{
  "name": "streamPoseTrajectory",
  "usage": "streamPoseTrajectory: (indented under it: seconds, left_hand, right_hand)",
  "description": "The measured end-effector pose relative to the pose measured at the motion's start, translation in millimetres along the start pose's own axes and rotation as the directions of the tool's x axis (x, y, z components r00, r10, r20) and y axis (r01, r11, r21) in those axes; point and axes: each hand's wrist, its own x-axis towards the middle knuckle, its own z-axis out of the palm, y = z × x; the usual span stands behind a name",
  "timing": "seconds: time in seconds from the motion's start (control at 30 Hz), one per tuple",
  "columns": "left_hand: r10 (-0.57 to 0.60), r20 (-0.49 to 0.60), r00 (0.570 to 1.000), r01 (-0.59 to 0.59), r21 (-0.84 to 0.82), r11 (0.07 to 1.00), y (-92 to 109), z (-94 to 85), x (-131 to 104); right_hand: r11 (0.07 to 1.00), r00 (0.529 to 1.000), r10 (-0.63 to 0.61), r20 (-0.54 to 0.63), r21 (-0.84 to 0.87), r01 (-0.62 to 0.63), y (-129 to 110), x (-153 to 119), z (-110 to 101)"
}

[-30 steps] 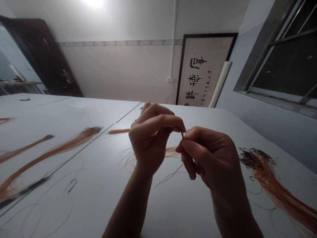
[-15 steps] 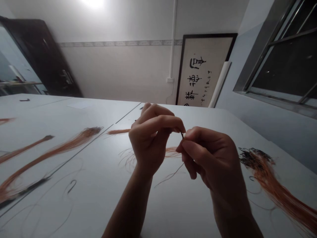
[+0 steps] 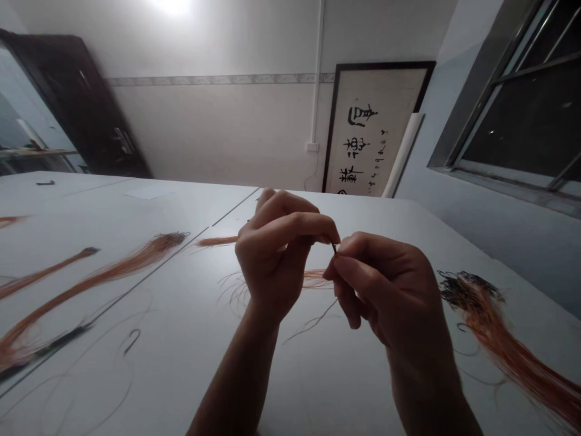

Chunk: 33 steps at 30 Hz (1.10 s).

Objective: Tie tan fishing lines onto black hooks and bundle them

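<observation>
Over the white table (image 3: 336, 381), the right hand (image 3: 385, 272) pinches a dark piece (image 3: 334, 248), the left hand (image 3: 279, 248) curled against its upper end (gripping or not, I can't tell from here); it looks unfinished, one hook (image 3: 132, 342) lies loose, the rightmost orange bundle (image 3: 494, 333) seems gathered

A light (image 3: 172, 5) glares at the top edge while the near tabletop (image 3: 327, 381) lies dim.

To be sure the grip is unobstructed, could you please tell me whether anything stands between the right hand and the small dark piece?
Nothing visible does: the right hand pinches the small dark piece, with the left hand at its upper end.
</observation>
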Motion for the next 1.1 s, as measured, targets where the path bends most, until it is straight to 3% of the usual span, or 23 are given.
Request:
streamPoseTrajectory:
  seconds: [1.1]
  left_hand:
    - [-0.003, 0.018, 1.0, 0.002, 0.05, 0.999, -0.7, -0.6, 0.5]
  right_hand:
    - [1.0, 1.0, -0.009, -0.011, 0.029, 0.009, 0.2, 2.6, 0.5]
